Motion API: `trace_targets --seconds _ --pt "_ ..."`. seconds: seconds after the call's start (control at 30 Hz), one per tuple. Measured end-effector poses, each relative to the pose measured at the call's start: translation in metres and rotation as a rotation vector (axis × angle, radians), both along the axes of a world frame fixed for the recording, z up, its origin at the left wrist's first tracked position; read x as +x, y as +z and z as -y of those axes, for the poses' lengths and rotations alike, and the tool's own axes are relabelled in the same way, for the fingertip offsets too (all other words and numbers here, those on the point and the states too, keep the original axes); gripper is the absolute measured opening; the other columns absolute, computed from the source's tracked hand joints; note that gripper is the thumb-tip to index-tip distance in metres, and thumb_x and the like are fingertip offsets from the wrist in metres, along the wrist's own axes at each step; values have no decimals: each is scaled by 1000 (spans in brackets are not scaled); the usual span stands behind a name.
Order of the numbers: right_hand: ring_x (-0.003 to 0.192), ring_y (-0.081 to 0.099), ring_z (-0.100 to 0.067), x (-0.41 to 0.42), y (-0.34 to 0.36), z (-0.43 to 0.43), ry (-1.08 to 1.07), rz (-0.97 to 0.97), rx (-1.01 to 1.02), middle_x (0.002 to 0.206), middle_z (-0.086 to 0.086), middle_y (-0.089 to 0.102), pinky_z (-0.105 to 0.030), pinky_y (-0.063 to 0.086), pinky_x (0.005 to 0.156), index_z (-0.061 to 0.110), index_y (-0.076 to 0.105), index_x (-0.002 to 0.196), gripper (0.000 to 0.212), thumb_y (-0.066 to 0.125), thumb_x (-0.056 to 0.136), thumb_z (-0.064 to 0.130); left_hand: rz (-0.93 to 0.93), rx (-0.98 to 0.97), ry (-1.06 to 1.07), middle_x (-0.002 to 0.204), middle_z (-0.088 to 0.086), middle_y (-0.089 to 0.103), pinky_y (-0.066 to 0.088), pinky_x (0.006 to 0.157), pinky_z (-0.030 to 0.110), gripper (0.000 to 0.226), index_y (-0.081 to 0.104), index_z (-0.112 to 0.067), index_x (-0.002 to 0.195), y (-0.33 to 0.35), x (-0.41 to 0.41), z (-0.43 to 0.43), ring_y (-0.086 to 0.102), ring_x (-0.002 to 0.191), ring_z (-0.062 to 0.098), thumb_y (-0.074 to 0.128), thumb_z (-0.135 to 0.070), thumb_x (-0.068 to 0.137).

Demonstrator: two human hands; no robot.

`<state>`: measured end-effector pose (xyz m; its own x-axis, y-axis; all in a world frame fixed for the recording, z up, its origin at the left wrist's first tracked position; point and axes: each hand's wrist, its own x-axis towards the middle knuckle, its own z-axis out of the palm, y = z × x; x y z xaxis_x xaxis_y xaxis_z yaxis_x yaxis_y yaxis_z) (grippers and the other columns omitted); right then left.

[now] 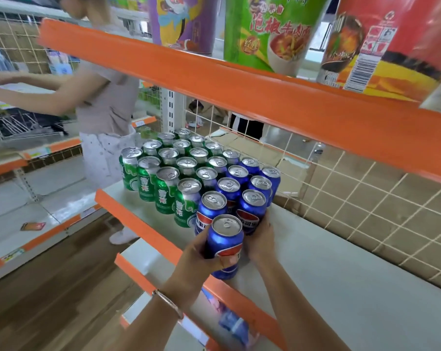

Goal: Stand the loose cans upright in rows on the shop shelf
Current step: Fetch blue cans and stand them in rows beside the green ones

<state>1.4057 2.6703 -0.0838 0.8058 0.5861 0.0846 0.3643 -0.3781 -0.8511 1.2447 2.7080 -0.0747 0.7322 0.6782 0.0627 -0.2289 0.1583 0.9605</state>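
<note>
A purple paper noodle tub (184, 21), a green one (265, 34) and a red one (391, 41) stand overhead. A person in a grey top (108, 97) stands at left.

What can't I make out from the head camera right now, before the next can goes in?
- Head view: right hand, fingers partly hidden behind the held blue can; grip unclear.
- Head view: labels of the rear green cans, hidden by the front green cans.
- Head view: blue items low in frame, blurred.
- Head view: noodle cups above, cut off by the top edge.
</note>
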Motion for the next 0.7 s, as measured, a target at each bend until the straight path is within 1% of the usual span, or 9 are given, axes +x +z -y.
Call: trace_targets --seconds 0.07,0.13,0.23,0.27,0.33,0.43,0.53,0.63,0.7 --pt "135 35 -30 -7 5 6 -43 2 -102 147 -9 37 -42 33 105 19 21 149 100 75 68 43 -2 -4 -2 111 7 72 53 87 29 68 64 -12 117 0 2 -2 66 102 19 85 -14 52" --pt "132 38 -25 -13 13 22 -60 -45 -44 144 -5 39 -42 37 105 26 29 145 91 74 66 36 0 9 -19 114 11 71 52 92 34 70 63 -9 119 0 4 -3 66 105 24 86 -14 53" --pt "103 55 -9 -28 32 55 223 -163 14 119 8 57 -9 44 80 37 47 114 59 67 60 22 -11 9 -43 114 11 70 52 92 33 71 61 -8 122 -2 9 -4 65 107 25 86 -10 55" --pt "101 56 -6 -35 39 62 364 -197 -31 111 15 60 -8 45 77 38 48 108 55 70 65 13 -11 9 -57 114 12 70 52 90 32 69 61 -8 122 -2 11 -3 66 107 25 85 -6 58" --pt "101 59 -1 -42 42 70 460 -216 -85 101 22 64 -10 48 79 37 48 104 59 76 68 0 -17 14 -94 113 12 71 54 85 30 64 60 -6 122 -1 16 -2 66 106 25 82 7 63" --pt "97 60 -1 -41 31 65 248 -80 -84 98 18 63 -22 49 87 47 48 99 60 82 53 28 -85 17 -98 111 9 72 55 86 32 64 60 -10 120 3 23 -6 66 106 24 83 4 62" --pt "84 55 13 -43 22 56 161 18 -76 91 22 61 -10 41 77 49 48 95 58 84 63 16 -178 123 -67 111 -1 71 53 91 29 62 59 -21 116 10 26 -13 64 108 17 83 -15 59" --pt "95 56 -4 -51 10 49 34 97 -86 111 11 62 -31 46 92 39 52 118 58 78 69 20 -247 239 -78 117 -13 61 47 82 6 61 48 -26 123 17 25 -8 58 110 4 77 -5 74" --pt "103 57 -16 -56 5 45 -35 90 -90 115 8 60 -41 46 96 34 52 124 58 68 68 34 -318 320 -52 127 -10 51 43 86 2 71 37 -23 133 17 22 2 51 118 5 74 -5 76"
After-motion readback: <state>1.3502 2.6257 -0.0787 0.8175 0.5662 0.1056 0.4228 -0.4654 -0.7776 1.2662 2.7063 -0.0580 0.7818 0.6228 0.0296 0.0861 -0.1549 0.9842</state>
